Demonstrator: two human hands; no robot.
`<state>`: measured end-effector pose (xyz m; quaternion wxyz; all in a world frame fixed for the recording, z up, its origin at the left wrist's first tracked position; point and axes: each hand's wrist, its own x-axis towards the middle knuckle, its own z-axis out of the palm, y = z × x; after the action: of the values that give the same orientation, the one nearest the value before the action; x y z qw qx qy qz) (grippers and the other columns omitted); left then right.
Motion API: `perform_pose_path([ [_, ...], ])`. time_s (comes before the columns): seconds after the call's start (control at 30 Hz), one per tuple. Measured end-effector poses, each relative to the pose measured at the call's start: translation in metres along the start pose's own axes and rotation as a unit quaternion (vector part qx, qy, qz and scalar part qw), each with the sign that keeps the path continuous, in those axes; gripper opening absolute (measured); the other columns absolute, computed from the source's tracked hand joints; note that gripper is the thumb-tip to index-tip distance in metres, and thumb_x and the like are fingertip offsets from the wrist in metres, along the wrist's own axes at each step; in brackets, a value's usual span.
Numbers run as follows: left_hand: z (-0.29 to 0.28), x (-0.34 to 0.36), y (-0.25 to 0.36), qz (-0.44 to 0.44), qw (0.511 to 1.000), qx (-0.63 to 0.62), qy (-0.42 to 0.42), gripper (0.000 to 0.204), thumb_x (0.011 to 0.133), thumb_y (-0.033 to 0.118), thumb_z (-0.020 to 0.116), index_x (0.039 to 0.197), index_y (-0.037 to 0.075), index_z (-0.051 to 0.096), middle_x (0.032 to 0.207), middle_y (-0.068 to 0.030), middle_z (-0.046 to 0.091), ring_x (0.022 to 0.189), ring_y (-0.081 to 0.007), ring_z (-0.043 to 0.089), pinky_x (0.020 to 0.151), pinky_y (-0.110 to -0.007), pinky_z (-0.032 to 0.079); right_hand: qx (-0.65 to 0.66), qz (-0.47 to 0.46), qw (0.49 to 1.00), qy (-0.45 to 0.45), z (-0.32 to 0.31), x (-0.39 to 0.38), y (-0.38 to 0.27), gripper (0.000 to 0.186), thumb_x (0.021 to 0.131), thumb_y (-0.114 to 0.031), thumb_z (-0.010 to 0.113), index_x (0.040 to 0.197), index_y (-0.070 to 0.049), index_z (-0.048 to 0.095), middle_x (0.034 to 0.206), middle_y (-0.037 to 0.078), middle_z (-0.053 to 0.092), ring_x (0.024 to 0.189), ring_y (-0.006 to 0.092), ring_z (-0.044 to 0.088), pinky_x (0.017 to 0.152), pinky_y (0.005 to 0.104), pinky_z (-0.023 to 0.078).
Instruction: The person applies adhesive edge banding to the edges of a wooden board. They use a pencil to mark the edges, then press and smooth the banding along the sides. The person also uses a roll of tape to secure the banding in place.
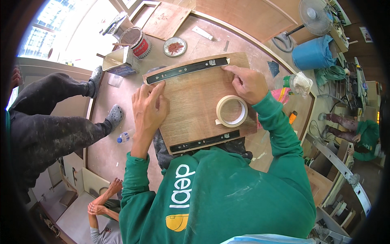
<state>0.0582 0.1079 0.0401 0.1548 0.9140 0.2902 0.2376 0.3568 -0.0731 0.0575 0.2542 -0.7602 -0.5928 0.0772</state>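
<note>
A wooden board (pixel 195 101) rests on my lap with a black metal rail (pixel 182 71) along its top edge and another black rail (pixel 205 141) along its lower edge. A roll of masking tape (pixel 245 111) lies flat toward the board's right side. My left hand (pixel 148 107) is at the board's left edge, fingers apart and bent, index tip by the upper rail's left end. My right hand (pixel 250 84) reaches the board's right edge, index finger at the rail's right end, other fingers curled; whether they hold anything is hidden.
A paint bucket (pixel 141 48), dish of red material (pixel 175 47), blue bin (pixel 310 53), fan (pixel 310 14) and plastic bottle (pixel 124 137) surround me. Another person's dark-trousered legs (pixel 61 126) are at left; a person's arms (pixel 103 203) at lower left; a green-sleeved person (pixel 363 138) at right.
</note>
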Motion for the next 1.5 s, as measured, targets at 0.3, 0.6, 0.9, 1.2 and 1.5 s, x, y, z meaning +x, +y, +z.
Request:
perform_pose_path([
  [0.3, -0.004, -0.013, -0.005, 0.018, 1.000, -0.011, 0.015, 0.047, 0.085, 0.008, 0.071, 0.132, 0.011, 0.074, 0.103, -0.0092, 0.064, 0.100, -0.0283, 0.061, 0.090, -0.044, 0.046, -0.033, -0.001, 0.999, 0.008, 0.002, -0.007, -0.011, 0.048, 0.088, -0.008, 0.064, 0.135, -0.014, 0.072, 0.092, 0.014, 0.074, 0.080, 0.0371, 0.071, 0.070, 0.0481, 0.057],
  [0.6, 0.027, -0.001, 0.011, 0.036, 0.992, -0.004, 0.121, 0.055, 0.085, 0.015, 0.082, 0.138, 0.010, 0.069, 0.118, -0.0106, 0.065, 0.111, -0.0286, 0.060, 0.099, -0.045, 0.043, -0.008, -0.072, 0.997, -0.030, 0.034, 0.010, -0.044, 0.056, 0.087, -0.008, 0.066, 0.143, -0.014, 0.067, 0.086, 0.015, 0.070, 0.078, 0.0360, 0.070, 0.068, 0.0482, 0.055],
  [0.9, 0.029, 0.057, 0.022, 0.089, 0.992, 0.024, 0.082, 0.074, 0.080, 0.013, 0.081, 0.151, 0.014, 0.060, 0.126, -0.0061, 0.064, 0.119, -0.0254, 0.059, 0.107, -0.045, 0.039, -0.017, -0.062, 0.995, -0.079, 0.055, 0.020, -0.067, 0.060, 0.088, -0.010, 0.066, 0.147, -0.013, 0.062, 0.087, 0.013, 0.072, 0.080, 0.0366, 0.071, 0.069, 0.0503, 0.056],
  [1.2, 0.040, 0.078, 0.034, 0.184, 0.982, 0.026, 0.028, 0.082, 0.079, 0.010, 0.079, 0.157, 0.015, 0.055, 0.123, -0.0034, 0.063, 0.117, -0.0233, 0.060, 0.106, -0.045, 0.040, -0.026, -0.016, 0.998, -0.054, 0.039, 0.008, -0.055, 0.063, 0.086, -0.008, 0.066, 0.148, -0.015, 0.060, 0.086, 0.016, 0.072, 0.081, 0.0380, 0.072, 0.069, 0.0527, 0.056],
  [1.5, 0.043, 0.090, 0.037, 0.221, 0.973, 0.069, -0.003, 0.087, 0.079, 0.007, 0.079, 0.161, 0.016, 0.050, 0.125, -0.0044, 0.062, 0.118, -0.0240, 0.059, 0.105, -0.044, 0.040, -0.018, 0.031, 0.999, -0.040, 0.024, -0.007, -0.038, 0.067, 0.087, -0.009, 0.065, 0.153, -0.016, 0.057, 0.081, 0.015, 0.072, 0.076, 0.0376, 0.072, 0.068, 0.0523, 0.057],
])
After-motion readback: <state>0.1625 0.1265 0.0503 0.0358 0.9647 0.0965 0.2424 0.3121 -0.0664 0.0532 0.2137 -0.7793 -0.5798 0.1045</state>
